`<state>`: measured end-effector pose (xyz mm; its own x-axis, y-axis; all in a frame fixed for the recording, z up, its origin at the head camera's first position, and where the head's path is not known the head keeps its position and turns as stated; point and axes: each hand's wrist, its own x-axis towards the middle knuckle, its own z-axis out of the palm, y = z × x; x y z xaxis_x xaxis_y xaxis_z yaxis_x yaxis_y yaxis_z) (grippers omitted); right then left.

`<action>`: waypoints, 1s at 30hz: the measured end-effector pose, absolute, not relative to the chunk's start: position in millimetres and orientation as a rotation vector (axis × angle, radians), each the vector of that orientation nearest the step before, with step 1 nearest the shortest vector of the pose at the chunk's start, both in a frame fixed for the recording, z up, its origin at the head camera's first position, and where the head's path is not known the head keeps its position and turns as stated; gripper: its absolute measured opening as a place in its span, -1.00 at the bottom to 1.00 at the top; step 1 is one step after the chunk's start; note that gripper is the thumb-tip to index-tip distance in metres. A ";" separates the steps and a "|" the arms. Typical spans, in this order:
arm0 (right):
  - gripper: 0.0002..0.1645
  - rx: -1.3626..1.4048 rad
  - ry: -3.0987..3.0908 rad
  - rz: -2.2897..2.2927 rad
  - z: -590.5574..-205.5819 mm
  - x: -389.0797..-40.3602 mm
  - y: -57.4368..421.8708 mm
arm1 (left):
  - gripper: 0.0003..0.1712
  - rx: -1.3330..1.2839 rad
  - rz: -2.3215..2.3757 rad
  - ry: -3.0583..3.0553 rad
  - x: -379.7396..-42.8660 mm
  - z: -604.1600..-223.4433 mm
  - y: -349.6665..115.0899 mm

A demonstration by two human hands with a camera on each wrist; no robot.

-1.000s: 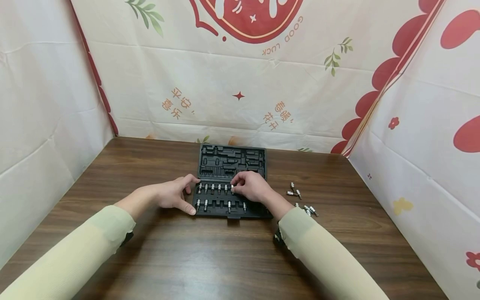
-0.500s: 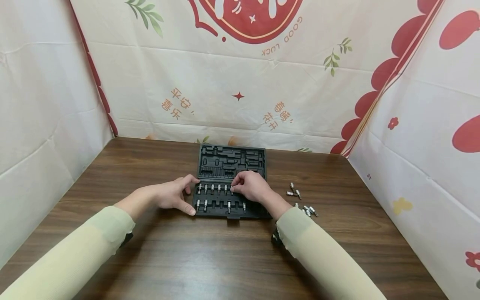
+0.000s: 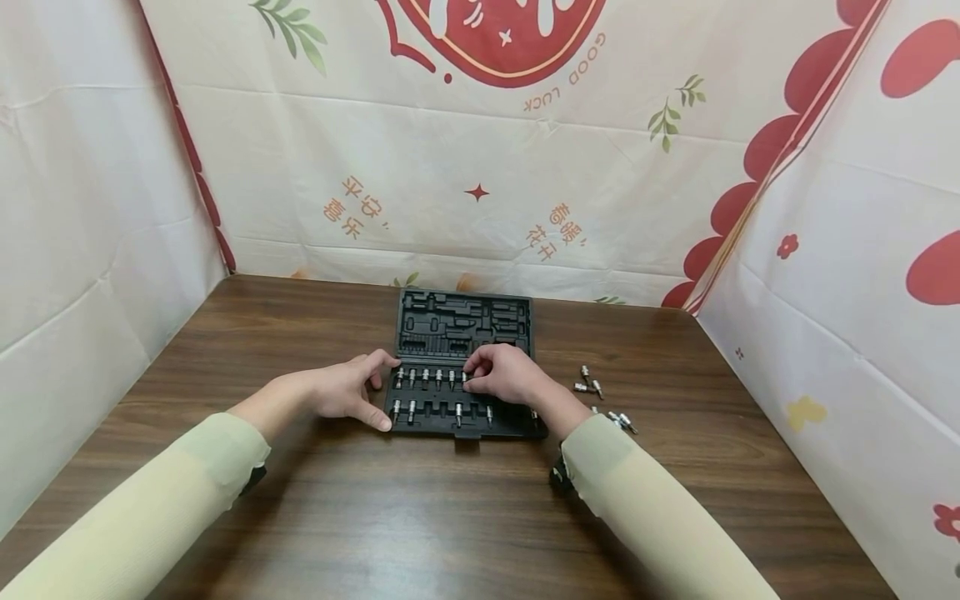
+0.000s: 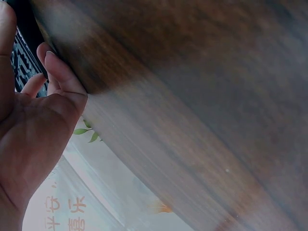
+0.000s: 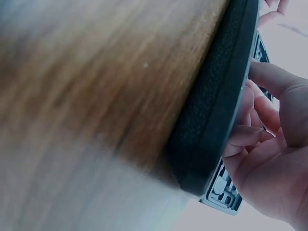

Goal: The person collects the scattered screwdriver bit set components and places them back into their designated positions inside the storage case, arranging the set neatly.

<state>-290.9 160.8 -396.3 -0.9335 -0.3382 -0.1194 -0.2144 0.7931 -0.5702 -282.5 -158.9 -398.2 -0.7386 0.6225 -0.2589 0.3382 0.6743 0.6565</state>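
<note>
A black plastic socket case (image 3: 467,427) lies unfolded on the table, its moulded lid (image 3: 465,321) toward the back. Silver bit sockets (image 3: 425,377) stand in a row along the tray's rear, and several more (image 3: 458,412) sit in the front row. My right hand (image 3: 506,373) pinches a bit socket (image 3: 464,379) at the right end of the rear row, thumb and index together over its slot. Spread along the case's left side, my left hand (image 3: 343,388) touches the front corner with its thumb and the hinge area with its fingers. The right wrist view shows the right hand (image 5: 274,130) beyond the case's edge.
To the right of the case, loose bit sockets lie in two small groups, one farther back (image 3: 596,387) and one nearer (image 3: 622,421) beside the right sleeve. The brown wood-grain table (image 3: 337,508) ends at a printed cloth (image 3: 450,208) behind and at the sides.
My right hand stays over the same slot, with only a slight shift of hand and forearm. A socket at the front row's right end now shows beside the wrist. The left hand has not moved.
</note>
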 end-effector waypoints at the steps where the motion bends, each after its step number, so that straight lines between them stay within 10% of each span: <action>1: -0.80 -0.431 2.771 -0.838 -396.8 -290.9 160.5 | 0.19 0.744 0.819 2.419 -282.2 -398.0 -158.8; 30: -0.81 -0.461 2.821 -0.753 -398.7 -289.7 160.3 | 0.22 0.733 0.832 2.417 -283.1 -400.1 -159.1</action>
